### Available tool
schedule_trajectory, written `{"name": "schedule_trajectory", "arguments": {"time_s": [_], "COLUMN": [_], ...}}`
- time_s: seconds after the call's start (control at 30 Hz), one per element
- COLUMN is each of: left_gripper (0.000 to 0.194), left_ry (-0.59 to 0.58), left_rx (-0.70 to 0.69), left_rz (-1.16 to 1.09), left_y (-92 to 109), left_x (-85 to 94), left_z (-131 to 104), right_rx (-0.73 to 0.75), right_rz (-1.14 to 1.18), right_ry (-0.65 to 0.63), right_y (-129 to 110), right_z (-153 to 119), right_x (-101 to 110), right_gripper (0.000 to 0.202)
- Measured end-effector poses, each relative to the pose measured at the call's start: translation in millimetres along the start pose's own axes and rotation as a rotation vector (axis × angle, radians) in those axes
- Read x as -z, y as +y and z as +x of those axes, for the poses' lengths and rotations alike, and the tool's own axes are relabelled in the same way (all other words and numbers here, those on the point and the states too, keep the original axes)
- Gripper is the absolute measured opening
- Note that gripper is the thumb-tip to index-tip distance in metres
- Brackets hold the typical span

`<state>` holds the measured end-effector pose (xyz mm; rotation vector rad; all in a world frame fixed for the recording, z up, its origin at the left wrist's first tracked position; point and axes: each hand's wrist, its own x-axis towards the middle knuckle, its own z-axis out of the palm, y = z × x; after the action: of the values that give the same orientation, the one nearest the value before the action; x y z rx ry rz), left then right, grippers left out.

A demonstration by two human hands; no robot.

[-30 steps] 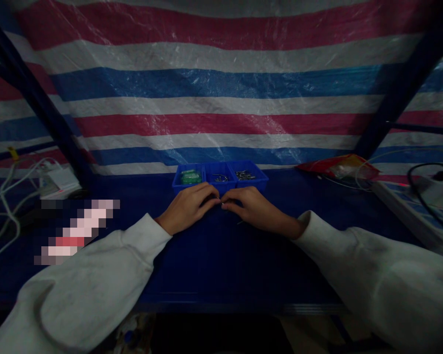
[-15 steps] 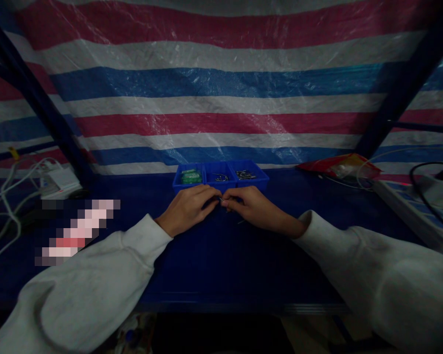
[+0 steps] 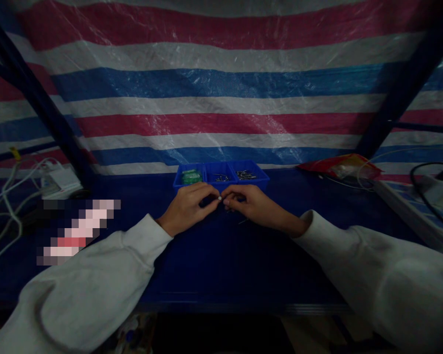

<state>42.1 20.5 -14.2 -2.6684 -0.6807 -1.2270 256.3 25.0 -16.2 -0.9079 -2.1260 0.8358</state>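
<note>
My left hand [image 3: 189, 207] pinches a tiny pale round piece [image 3: 219, 198] between thumb and forefinger, over the blue tabletop [image 3: 221, 265]. Close to its right, my right hand [image 3: 256, 206] has its fingers curled together around something thin and metallic that is too small to make out. A thin shiny bit [image 3: 242, 221] shows below the right fingers. Just behind both hands stand three joined blue bins: the left bin [image 3: 176, 182] holds green packets [image 3: 191, 176], the middle bin [image 3: 214, 185] and the right bin [image 3: 262, 178] hold small metal parts.
White cables and a power adapter [image 3: 61, 181] lie at the left, near a blurred-out pinkish item [image 3: 84, 226]. A red and yellow bag [image 3: 339, 165] is at the back right. A pale-edged tray or box [image 3: 409, 209] with a black cable [image 3: 424, 196] sits at the right. Striped sheeting [image 3: 221, 83] hangs behind.
The small pale piece now shows clearly at my left fingertips. My right fingers have shifted slightly and their grip has loosened a little; the bins have not moved.
</note>
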Motion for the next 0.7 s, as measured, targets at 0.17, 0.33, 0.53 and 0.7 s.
{"name": "schedule_trajectory", "arguments": {"time_s": [0.17, 0.33, 0.53, 0.7], "left_gripper": [0.004, 0.004, 0.010, 0.014], "left_ry": [-0.006, -0.008, -0.005, -0.004], "left_rx": [0.043, 0.051, 0.038, 0.037], "left_rz": [-0.071, -0.127, -0.121, -0.058], "left_y": [-0.3, 2.3, 2.5, 2.6], "left_x": [-1.8, -0.4, 0.1, -0.5], "left_z": [-1.1, 1.3, 2.2, 1.6], "right_rx": [-0.009, -0.037, -0.061, -0.059], "right_rz": [0.081, 0.217, 0.200, 0.185], "right_ry": [-0.057, -0.094, -0.106, -0.096], "right_y": [3.4, 2.4, -5.0, -3.8], "right_z": [0.8, 1.2, 0.9, 1.5], "right_x": [0.7, -0.2, -0.1, 2.2], "right_gripper": [0.016, 0.016, 0.016, 0.020]}}
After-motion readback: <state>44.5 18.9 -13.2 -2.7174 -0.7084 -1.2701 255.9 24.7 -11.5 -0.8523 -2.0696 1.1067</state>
